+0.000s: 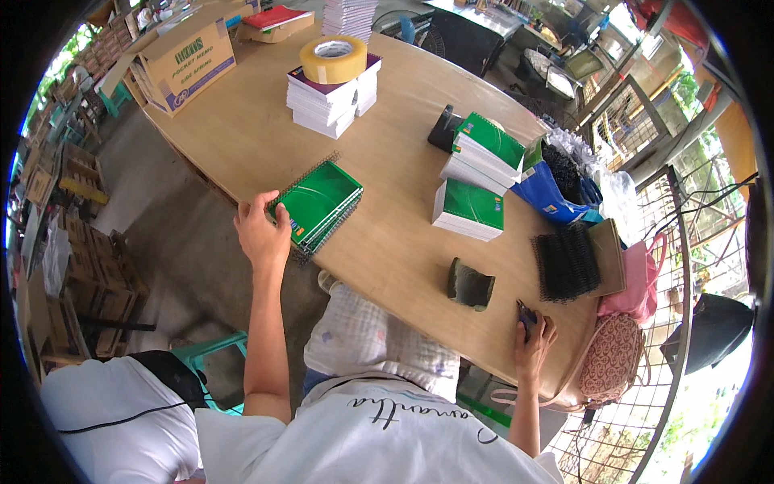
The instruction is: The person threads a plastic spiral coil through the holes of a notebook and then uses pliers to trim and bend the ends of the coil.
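Observation:
At the table's near edge, my left hand [264, 230] is closed on the left end of a small pile of green spiral notebooks [318, 200], its thumb over the top cover. Black wire coils stick out along the pile's sides. My right hand [534, 345] rests at the right part of the table, fingers wrapped round a small pair of pliers [526, 313] with dark handles. The tips of the pliers point away from me. Just left of them stands a dark, hollow, curved piece [472, 284], whose kind I cannot make out.
Green-covered paper stacks [469, 208] stand beyond the curved piece. Black wire coils [567, 262], a blue bag [556, 194] and a pink bag [633, 282] line the right edge. Farther back are a tape roll [334, 60] on paper stacks and a cardboard box [181, 68]. Someone in white [121, 419] is at lower left.

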`<action>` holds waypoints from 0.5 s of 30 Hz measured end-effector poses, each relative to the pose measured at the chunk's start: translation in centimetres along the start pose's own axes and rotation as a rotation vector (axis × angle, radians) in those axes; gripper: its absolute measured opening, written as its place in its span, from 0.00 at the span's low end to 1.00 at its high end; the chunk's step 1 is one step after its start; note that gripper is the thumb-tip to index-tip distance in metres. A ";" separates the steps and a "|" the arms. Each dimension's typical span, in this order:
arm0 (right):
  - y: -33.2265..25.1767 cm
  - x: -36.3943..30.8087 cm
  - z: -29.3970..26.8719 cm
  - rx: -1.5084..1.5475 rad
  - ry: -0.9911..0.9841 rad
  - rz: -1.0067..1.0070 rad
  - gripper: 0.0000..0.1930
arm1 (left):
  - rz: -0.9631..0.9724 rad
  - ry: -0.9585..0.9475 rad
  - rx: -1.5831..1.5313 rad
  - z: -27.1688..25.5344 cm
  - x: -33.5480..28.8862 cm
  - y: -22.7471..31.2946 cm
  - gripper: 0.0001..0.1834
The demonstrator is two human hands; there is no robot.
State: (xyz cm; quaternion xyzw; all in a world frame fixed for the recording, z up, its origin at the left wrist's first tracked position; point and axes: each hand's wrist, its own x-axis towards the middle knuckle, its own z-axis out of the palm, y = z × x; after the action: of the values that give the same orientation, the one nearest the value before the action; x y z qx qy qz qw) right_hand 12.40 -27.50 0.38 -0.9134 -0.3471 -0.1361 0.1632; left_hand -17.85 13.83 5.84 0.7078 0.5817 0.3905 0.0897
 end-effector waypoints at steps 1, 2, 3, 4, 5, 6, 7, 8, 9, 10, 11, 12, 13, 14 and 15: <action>-0.4 0.1 -0.4 -0.013 -0.023 0.004 0.26 | 0.017 0.031 0.080 -0.2 -0.2 0.3 0.15; -0.6 0.2 -1.0 -0.103 0.010 -0.048 0.28 | 0.033 0.062 0.158 -0.7 -0.4 1.2 0.16; -0.7 0.2 -1.8 -0.194 0.049 -0.091 0.29 | 0.159 0.135 0.012 -1.8 -0.6 2.6 0.18; -0.7 0.4 -2.4 -0.288 0.098 -0.126 0.31 | 0.292 0.211 -0.146 -3.1 -0.8 4.9 0.21; -1.8 1.3 -3.0 0.093 0.084 -0.020 0.32 | 0.424 0.279 -0.307 -3.2 -1.5 7.2 0.23; -4.2 3.3 -3.2 0.481 0.059 0.081 0.33 | 0.275 -0.098 -0.687 -1.6 -2.8 9.5 0.27; -6.0 5.5 -2.9 0.874 0.033 0.187 0.34 | 0.099 -0.488 -1.036 0.8 -4.2 11.4 0.30; -7.1 8.2 -2.1 0.928 -0.027 0.258 0.33 | 0.107 -0.719 -1.035 4.5 -4.2 12.6 0.33; -8.3 11.9 -0.8 0.991 -0.090 0.302 0.33 | 0.033 -0.747 -1.047 10.6 -4.0 12.4 0.34; -8.8 15.3 1.4 1.003 -0.213 0.381 0.29 | 0.120 -0.736 -0.966 15.2 -3.5 13.1 0.33; -8.9 18.0 3.9 1.033 -0.313 0.483 0.27 | 0.210 -0.729 -0.886 18.1 -2.7 14.1 0.33; -9.1 19.7 6.3 1.066 -0.429 0.579 0.24 | 0.276 -0.889 -0.766 19.5 -1.5 14.3 0.32; -9.5 20.0 7.9 1.061 -0.463 0.534 0.23 | 0.333 -1.039 -0.640 20.3 -0.3 14.3 0.31; -9.5 20.0 8.6 1.054 -0.476 0.510 0.22 | 0.407 -1.204 -0.512 20.6 0.1 15.3 0.30; -9.3 20.3 8.9 1.046 -0.491 0.480 0.21 | 0.406 -1.177 -0.488 20.4 -0.3 15.6 0.29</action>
State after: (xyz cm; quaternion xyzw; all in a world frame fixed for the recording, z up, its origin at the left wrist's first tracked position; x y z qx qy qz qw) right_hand 21.92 -5.49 1.54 -0.7698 -0.1801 0.3062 0.5302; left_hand 7.29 15.44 0.98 0.8576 0.1858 0.0687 0.4746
